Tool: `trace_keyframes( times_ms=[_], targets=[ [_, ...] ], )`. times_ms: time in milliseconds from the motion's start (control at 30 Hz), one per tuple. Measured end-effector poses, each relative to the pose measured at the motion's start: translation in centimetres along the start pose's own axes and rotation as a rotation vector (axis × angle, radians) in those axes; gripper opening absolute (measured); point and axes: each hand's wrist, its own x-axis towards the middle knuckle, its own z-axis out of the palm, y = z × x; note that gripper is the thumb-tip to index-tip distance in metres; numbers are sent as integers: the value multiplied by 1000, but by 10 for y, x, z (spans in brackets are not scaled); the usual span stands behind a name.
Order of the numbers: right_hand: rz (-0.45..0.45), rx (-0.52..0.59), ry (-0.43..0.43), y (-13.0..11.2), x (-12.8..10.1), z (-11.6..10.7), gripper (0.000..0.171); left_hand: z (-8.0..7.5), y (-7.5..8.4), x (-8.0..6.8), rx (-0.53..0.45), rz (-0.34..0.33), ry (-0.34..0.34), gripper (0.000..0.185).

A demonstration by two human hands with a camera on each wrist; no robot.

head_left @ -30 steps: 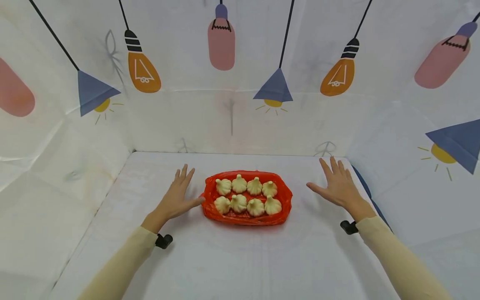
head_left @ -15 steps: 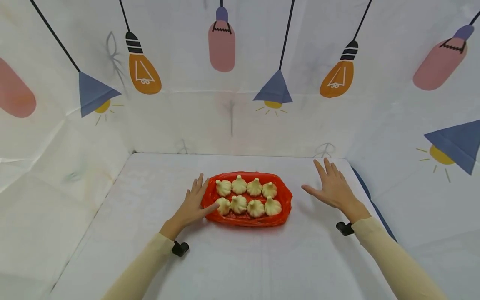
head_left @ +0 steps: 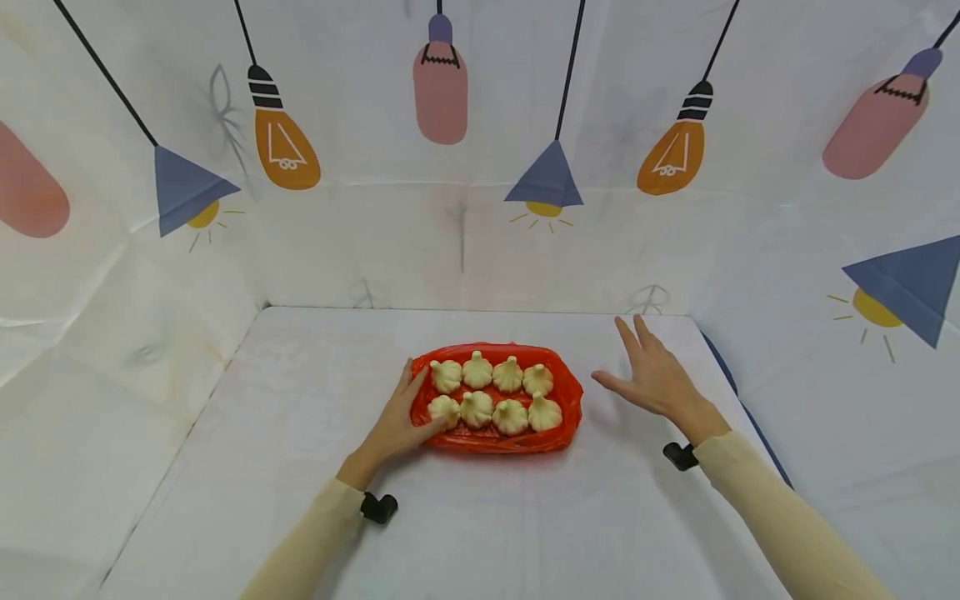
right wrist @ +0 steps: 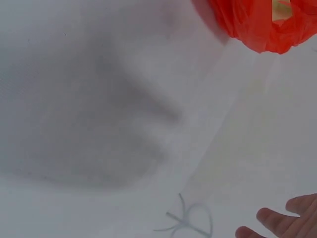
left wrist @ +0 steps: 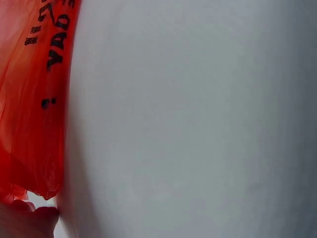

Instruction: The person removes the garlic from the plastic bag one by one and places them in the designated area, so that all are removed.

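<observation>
A tray wrapped in a red plastic bag [head_left: 564, 410] sits mid-table and carries several pale dumplings [head_left: 493, 392] in two rows. My left hand [head_left: 403, 422] lies against the tray's left end, its thumb reaching the front-left dumpling and its fingers along the red rim. In the left wrist view the red bag [left wrist: 29, 94] fills the left edge. My right hand [head_left: 651, 375] hovers flat with fingers spread, a short way right of the tray and not touching it. The right wrist view shows the bag's corner [right wrist: 257, 27] and my fingertips [right wrist: 290, 220].
The white table [head_left: 480, 517] is boxed in by white cloth walls printed with lamps [head_left: 551, 171] at the back and both sides. A dark blue strip [head_left: 738, 392] runs along the table's right edge.
My left hand slid right from the bare table onto the tray's left end. My right hand drifted slightly left toward the tray. The tray stayed put.
</observation>
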Motion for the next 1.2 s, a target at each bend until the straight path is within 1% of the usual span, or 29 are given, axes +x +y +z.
trace_keyframes(
  times_ms=[167, 267, 400, 533, 667, 800, 1000, 1200],
  targets=[
    [-3, 0, -6, -4, 1, 0, 112, 2, 1, -1, -30, 13, -10, 99],
    [-13, -13, 0, -10, 5, -1, 112, 1, -1, -1, -41, 18, 5, 92],
    [-42, -15, 16, -22, 13, -5, 112, 0, -3, 0, -61, 17, 26, 83],
    [-88, -1, 23, -37, 19, -10, 112, 0, -3, 0, -83, -3, 17, 82],
    [-137, 40, 28, -50, 25, -13, 110, 0, -2, 1, -120, -25, 9, 83],
    [-177, 89, 29, -62, 31, -14, 110, 1, -1, 1, -148, -34, 16, 85],
    [-206, 184, -30, -83, 41, -13, 111, 3, -2, -4, -163, -54, 25, 88],
    [-240, 213, -60, -102, 47, -6, 108, 3, -2, -5, -176, -68, 31, 87]
  ],
)
